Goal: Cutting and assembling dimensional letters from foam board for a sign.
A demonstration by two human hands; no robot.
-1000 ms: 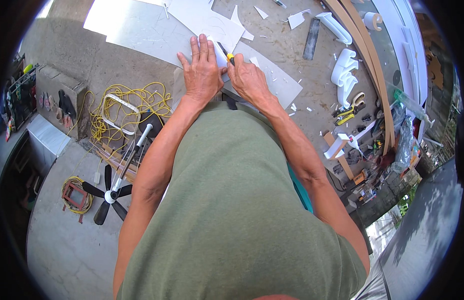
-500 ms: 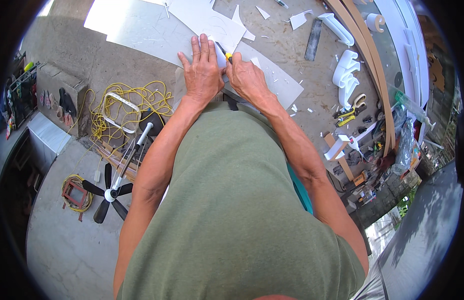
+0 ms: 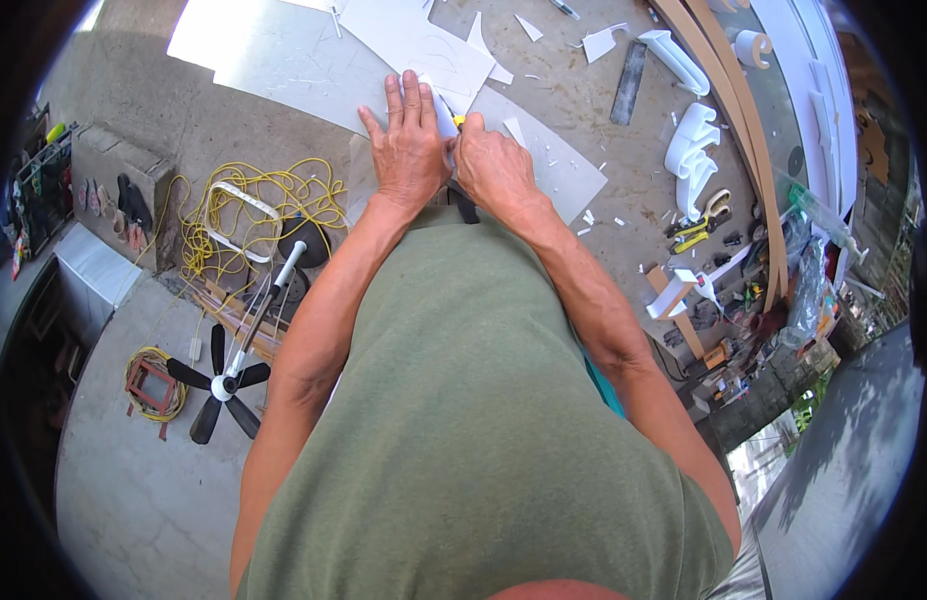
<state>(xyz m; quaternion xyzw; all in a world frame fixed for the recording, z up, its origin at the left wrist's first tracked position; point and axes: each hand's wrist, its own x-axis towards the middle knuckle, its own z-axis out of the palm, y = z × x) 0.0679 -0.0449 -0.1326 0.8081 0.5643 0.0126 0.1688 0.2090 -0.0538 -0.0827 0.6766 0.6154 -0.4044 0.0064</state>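
Note:
My left hand [image 3: 408,150] lies with its fingers outstretched, pressing on white sheet pieces near the work surface's near edge. Just right of it, my right hand [image 3: 493,165] is wrapped round a yellow-and-black utility knife [image 3: 458,122], its blade angled away from me onto the white material, partly hidden by my fingers. An irregular white sheet [image 3: 423,40] overlaps a larger sheet [image 3: 273,65] beyond my hands. A further sheet [image 3: 563,165] extends to the right, scattered with small offcuts.
Right of the sheets are curved white cutout forms [image 3: 688,160], a dark flat bar [image 3: 628,82], scissors [image 3: 716,205], long brown curved strips [image 3: 743,130] and cluttered tools. At lower left are tangled yellow cord [image 3: 213,200] and a black-bladed fan [image 3: 223,385].
Both hands and the knife have shifted very slightly, with less of the blade end showing past my right fingers. The left hand stays pressed down; the surroundings look the same.

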